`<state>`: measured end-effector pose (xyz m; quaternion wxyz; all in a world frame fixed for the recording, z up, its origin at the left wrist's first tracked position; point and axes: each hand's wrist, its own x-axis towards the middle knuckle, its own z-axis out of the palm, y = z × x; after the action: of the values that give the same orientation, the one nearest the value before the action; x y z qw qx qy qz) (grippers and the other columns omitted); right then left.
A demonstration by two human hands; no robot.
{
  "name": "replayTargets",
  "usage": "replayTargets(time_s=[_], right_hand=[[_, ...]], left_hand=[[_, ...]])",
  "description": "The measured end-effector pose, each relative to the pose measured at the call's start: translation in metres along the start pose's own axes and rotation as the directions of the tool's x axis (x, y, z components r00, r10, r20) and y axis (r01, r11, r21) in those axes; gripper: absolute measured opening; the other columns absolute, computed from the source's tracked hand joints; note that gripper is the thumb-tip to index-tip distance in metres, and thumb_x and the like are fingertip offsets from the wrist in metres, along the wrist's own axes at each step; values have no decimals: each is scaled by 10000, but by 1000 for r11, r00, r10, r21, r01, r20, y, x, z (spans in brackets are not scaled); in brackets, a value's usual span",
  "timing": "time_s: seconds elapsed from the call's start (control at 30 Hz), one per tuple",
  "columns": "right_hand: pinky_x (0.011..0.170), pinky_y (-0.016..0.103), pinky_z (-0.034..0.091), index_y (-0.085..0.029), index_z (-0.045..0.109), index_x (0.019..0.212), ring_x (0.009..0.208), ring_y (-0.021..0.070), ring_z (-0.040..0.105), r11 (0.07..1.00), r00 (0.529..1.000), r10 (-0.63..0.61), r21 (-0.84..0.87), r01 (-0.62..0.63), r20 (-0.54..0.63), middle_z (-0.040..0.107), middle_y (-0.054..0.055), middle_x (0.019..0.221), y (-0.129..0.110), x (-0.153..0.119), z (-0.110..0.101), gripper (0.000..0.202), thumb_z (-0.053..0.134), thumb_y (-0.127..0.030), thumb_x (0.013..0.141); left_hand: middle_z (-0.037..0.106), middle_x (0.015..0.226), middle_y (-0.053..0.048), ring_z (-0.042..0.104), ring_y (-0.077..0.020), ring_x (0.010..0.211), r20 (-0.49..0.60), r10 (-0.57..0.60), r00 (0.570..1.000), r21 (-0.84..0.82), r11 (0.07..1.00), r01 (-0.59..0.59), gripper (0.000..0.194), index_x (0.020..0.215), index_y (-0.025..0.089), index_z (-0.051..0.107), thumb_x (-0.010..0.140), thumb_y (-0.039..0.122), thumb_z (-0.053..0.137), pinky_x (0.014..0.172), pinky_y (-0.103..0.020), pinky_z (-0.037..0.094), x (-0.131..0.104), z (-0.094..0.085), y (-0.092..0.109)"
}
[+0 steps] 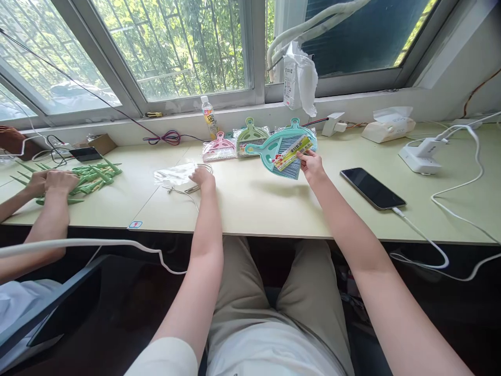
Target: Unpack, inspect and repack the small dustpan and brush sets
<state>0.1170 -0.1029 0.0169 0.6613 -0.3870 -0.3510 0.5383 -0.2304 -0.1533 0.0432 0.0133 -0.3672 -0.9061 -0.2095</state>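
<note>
My right hand [312, 166] grips the lower right edge of a teal dustpan and brush set [270, 149], which carries a yellow-green label [293, 152] and is tilted above the table. My left hand [202, 176] is closed at the right end of a clear plastic bag [176, 175], beside a coiled white cable [188, 191]. Behind them, a wrapped pink dustpan set [219, 148] and a wrapped green one [250, 136] lie side by side near the wall. Part of another wrapped set shows behind the teal one.
At the left, another person's hands [58, 181] are over green pointed pieces [97, 175] on the table [250, 209]. A bottle [209, 117] stands by the sill. To the right are a phone [372, 188] on a cable, a tissue pack [388, 125] and a white power adapter [420, 156].
</note>
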Motion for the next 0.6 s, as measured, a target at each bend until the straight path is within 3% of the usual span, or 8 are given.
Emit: replayTargets(time_s=[0.1, 0.2, 0.33, 0.43, 0.5, 0.6], right_hand=[[807, 370, 689, -192, 671, 967, 900, 231, 775, 1000, 1000, 12, -21, -12, 0, 769, 34, 888, 0, 0, 1, 308, 854, -131, 727], [794, 376, 691, -193, 673, 997, 898, 233, 776, 999, 1000, 22, -37, -22, 4, 772, 39, 904, -1, -2, 2, 314, 853, -151, 744], [767, 362, 694, -202, 677, 1039, 879, 223, 777, 999, 999, 32, -36, -32, 2, 774, 34, 909, -4, -5, 2, 341, 867, -188, 755], [749, 353, 696, -214, 680, 1068, 858, 213, 776, 999, 999, 32, -17, -32, -2, 774, 23, 904, -5, -7, 2, 356, 859, -175, 762], [754, 347, 695, -212, 682, 1061, 858, 210, 774, 1000, 1000, 27, -12, -27, -3, 772, 21, 901, -6, -7, 2, 353, 847, -137, 758], [775, 340, 691, -201, 685, 1037, 871, 209, 773, 1000, 1000, 20, -13, -20, -1, 770, 26, 898, -6, -6, 2, 340, 831, -92, 749]], left_hand=[[673, 1311, -239, 656, -281, 1248, 39, 111, 993, 66, 991, -113, 492, 1282, 116, 675, 956, -5, 327, 1072, -424, 449, -5, 3, 11], [655, 1338, -255, 643, -315, 1260, 68, 205, 976, 104, 972, -211, 457, 1288, 96, 671, 942, 3, 389, 1069, -430, 451, -14, 4, 20], [649, 1312, -295, 641, -365, 1247, 16, 281, 960, 39, 959, -281, 416, 1285, 49, 675, 975, 101, 403, 1070, -463, 454, -23, 7, 25], [667, 1273, -282, 645, -365, 1232, -8, 282, 959, -14, 959, -282, 437, 1279, 60, 678, 994, 144, 358, 1046, -468, 482, -26, 6, 26], [644, 1340, -254, 604, -344, 1298, -98, 275, 956, -24, 960, -279, 468, 1349, 93, 632, 1000, 157, 326, 1087, -476, 465, -25, 5, 24], [441, 1593, -236, 389, -368, 1501, -205, 180, 962, 8, 983, -182, 556, 1525, 131, 457, 977, 214, 414, 1184, -584, 357, -21, 5, 19]])
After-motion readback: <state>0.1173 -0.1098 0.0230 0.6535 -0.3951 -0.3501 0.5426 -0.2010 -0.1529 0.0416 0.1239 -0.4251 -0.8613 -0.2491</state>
